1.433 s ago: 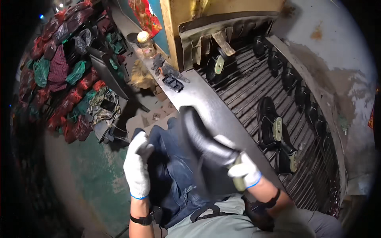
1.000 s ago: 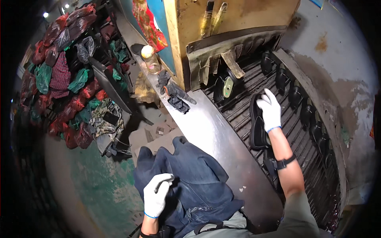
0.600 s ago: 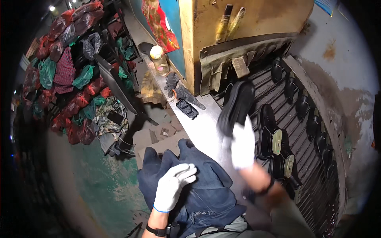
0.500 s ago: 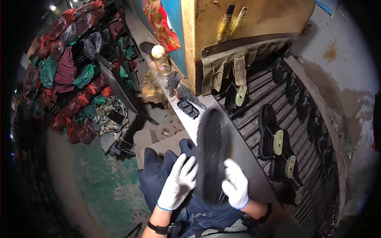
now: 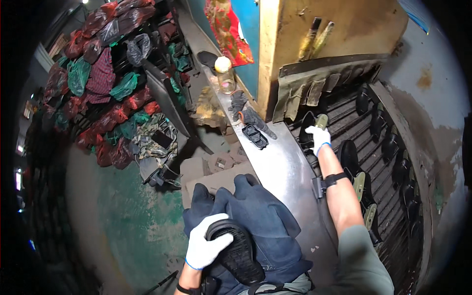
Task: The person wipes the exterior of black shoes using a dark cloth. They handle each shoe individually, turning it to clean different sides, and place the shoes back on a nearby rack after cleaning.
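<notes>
My left hand (image 5: 206, 242), in a white glove with a blue cuff edge, is closed around a black shoe sole (image 5: 240, 254) over my lap. The sole's rimmed, ribbed face is turned up, and my thumb lies over its edge. My right hand (image 5: 319, 137), also white-gloved, reaches out to the far right with its fingers apart. Its fingertips are at the near end of the pale green last (image 5: 322, 121) in a black shoe (image 5: 308, 125) on the slatted rack. Part of that shoe is hidden behind the hand.
A metal ledge (image 5: 280, 162) carries a grey glove (image 5: 256, 120), a black openwork piece (image 5: 254, 136) and a jar (image 5: 225, 76). More black shoes (image 5: 349, 156) stand on the rack (image 5: 373, 162), below a hanging flap curtain (image 5: 327, 73). Red and green bags (image 5: 78, 76) fill a shelf at left.
The sole, blurred between both hands before, is now in my left hand, lower over my lap. My right hand has left it and moved far right to the rack. The view has shifted slightly.
</notes>
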A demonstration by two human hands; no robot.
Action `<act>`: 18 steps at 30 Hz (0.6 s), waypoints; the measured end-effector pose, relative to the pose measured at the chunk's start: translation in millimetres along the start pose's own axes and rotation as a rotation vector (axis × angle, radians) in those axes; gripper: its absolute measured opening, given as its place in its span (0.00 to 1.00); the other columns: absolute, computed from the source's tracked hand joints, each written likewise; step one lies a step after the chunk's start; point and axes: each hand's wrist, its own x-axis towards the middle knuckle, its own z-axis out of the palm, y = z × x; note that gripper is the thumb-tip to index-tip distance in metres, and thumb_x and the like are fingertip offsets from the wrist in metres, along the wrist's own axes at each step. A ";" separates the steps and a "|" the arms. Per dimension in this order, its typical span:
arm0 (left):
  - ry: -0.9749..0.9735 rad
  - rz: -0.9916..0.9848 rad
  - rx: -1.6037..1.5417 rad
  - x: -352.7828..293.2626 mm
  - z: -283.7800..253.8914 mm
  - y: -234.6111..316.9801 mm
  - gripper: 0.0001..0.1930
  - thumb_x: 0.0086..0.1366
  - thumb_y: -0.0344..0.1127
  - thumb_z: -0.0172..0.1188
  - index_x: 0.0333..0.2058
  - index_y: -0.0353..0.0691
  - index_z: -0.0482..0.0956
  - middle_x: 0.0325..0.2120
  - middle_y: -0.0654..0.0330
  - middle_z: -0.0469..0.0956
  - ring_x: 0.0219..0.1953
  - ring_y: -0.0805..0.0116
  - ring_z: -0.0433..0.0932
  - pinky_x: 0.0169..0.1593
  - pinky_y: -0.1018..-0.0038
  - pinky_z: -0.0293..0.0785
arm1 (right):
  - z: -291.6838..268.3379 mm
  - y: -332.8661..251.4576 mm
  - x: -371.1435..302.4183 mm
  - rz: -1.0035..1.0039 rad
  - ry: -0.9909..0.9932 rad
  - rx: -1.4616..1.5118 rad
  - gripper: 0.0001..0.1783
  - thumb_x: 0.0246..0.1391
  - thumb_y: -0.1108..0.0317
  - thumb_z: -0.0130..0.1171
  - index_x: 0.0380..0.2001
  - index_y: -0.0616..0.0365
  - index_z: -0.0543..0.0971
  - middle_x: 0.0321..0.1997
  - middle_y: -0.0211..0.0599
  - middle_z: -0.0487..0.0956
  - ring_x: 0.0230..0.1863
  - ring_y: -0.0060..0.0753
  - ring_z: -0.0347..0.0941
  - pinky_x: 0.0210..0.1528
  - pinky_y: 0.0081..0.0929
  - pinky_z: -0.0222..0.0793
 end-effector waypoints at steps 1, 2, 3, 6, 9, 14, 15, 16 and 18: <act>-0.037 -0.060 -0.035 6.6 -3.2 2.4 0.25 0.63 0.29 0.77 0.59 0.31 0.85 0.52 0.57 0.88 0.55 0.68 0.85 0.64 0.68 0.79 | -5.7 -3.2 -4.3 0.045 -0.042 0.022 0.41 0.38 0.67 0.79 0.60 0.55 0.77 0.51 0.42 0.84 0.50 0.45 0.80 0.54 0.51 0.78; -0.095 -0.073 -0.178 14.0 -4.0 -4.3 0.27 0.64 0.30 0.76 0.61 0.31 0.83 0.54 0.55 0.88 0.56 0.67 0.85 0.66 0.67 0.78 | -18.6 -2.7 -7.3 0.089 -0.094 0.099 0.36 0.42 0.66 0.76 0.58 0.56 0.78 0.51 0.43 0.85 0.50 0.47 0.81 0.54 0.51 0.77; -0.152 -0.085 -0.322 21.1 -4.5 -14.7 0.28 0.66 0.32 0.76 0.64 0.32 0.82 0.56 0.54 0.87 0.58 0.65 0.85 0.67 0.66 0.77 | -35.9 -1.1 -9.7 0.133 -0.151 0.200 0.32 0.46 0.64 0.73 0.57 0.57 0.79 0.50 0.44 0.85 0.49 0.48 0.81 0.54 0.51 0.77; -0.377 -0.203 -0.843 29.1 8.2 -22.8 0.39 0.70 0.37 0.74 0.75 0.36 0.68 0.77 0.43 0.67 0.78 0.49 0.67 0.79 0.54 0.67 | -95.1 14.3 -36.0 0.267 -0.365 0.607 0.21 0.58 0.60 0.64 0.52 0.60 0.82 0.49 0.47 0.88 0.47 0.53 0.83 0.53 0.53 0.77; -0.481 -0.216 -0.921 24.4 4.4 -27.0 0.37 0.72 0.39 0.73 0.75 0.42 0.67 0.82 0.42 0.57 0.83 0.46 0.58 0.81 0.51 0.63 | -109.9 20.1 -155.6 0.329 -0.426 1.055 0.39 0.61 0.56 0.63 0.72 0.63 0.73 0.69 0.56 0.79 0.68 0.62 0.76 0.75 0.67 0.65; -0.524 -0.057 -0.846 25.2 13.2 -38.6 0.36 0.73 0.48 0.74 0.73 0.47 0.69 0.79 0.40 0.62 0.80 0.42 0.63 0.80 0.48 0.63 | -106.9 3.4 -286.2 0.109 -0.875 1.100 0.66 0.50 0.48 0.81 0.84 0.59 0.56 0.85 0.59 0.62 0.83 0.76 0.56 0.85 0.83 0.39; -0.561 -0.059 -0.863 21.2 11.9 -39.0 0.36 0.73 0.49 0.73 0.73 0.47 0.69 0.78 0.40 0.65 0.80 0.41 0.64 0.80 0.48 0.63 | -104.0 4.1 -300.5 0.130 -0.839 1.050 0.66 0.48 0.48 0.81 0.82 0.64 0.59 0.81 0.62 0.67 0.80 0.75 0.63 0.83 0.84 0.49; -0.596 -0.052 -0.882 18.2 11.4 -37.2 0.36 0.73 0.50 0.73 0.73 0.47 0.69 0.76 0.39 0.67 0.80 0.41 0.65 0.80 0.47 0.63 | -105.7 5.2 -309.4 0.166 -0.833 0.988 0.65 0.47 0.47 0.80 0.81 0.65 0.60 0.78 0.65 0.70 0.78 0.76 0.66 0.81 0.85 0.53; -0.594 0.010 -0.861 9.1 11.2 -28.9 0.35 0.74 0.53 0.71 0.72 0.46 0.70 0.68 0.39 0.77 0.75 0.42 0.73 0.78 0.46 0.66 | -110.3 8.6 -333.4 0.211 -0.871 0.901 0.63 0.46 0.48 0.79 0.80 0.66 0.63 0.73 0.71 0.74 0.73 0.78 0.72 0.79 0.82 0.62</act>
